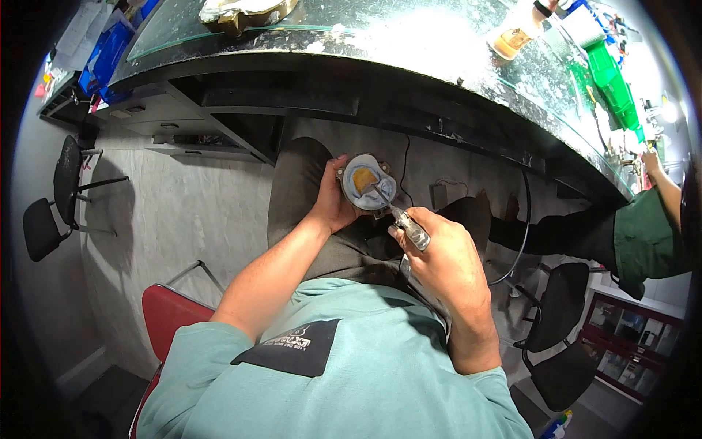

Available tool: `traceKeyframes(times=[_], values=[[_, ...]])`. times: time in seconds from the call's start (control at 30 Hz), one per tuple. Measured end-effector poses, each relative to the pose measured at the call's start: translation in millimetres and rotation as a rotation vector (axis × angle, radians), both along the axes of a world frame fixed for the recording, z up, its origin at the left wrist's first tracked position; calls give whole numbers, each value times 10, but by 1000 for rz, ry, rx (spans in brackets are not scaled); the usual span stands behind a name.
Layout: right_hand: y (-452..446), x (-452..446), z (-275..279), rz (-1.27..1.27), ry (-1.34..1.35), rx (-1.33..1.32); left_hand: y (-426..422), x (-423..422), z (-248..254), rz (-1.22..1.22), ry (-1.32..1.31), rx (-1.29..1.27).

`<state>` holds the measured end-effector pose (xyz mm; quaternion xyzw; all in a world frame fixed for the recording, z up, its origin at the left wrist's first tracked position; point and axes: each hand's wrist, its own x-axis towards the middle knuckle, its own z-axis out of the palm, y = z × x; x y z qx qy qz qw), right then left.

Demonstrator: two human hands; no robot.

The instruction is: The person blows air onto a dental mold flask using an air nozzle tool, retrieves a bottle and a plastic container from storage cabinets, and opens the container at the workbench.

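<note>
Head view: left hand (334, 203) curled around round container (346, 189), white-and-yellow filling (363, 178) inside; right hand (444, 249) grips tool (413, 230).

left fingers (333, 173) cupped, seemingly curled underneath | right fingers (426, 219) bent in grip

Table (167, 31): long, dark, with a glass-edged top, its surface spattered and dusted white, most heavily under the glare towards the middle. On it, left part: one lumpy piece (245, 16), white above, tan-brown below, lying near the front edge. Middle: loose white crumbs (316, 47), scattered near the front edge. Right part: one bottle (510, 42), amber contents; farther right, one long green bin (613, 84), with small articles crowded around it, too blurred to name. Floor (183, 197): grey, faintly veined. On it: one black chair (67, 179) at left; one small dark box (438, 195) beneath the table.
</note>
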<state>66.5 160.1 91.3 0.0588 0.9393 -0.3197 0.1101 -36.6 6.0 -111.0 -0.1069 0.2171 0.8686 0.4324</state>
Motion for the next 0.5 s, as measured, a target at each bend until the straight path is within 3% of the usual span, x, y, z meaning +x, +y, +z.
traceKeyframes(times=[0.5], values=[[-11, -19, -43, -13, 83, -58, -32, -3, 52, -56, -13, 56]])
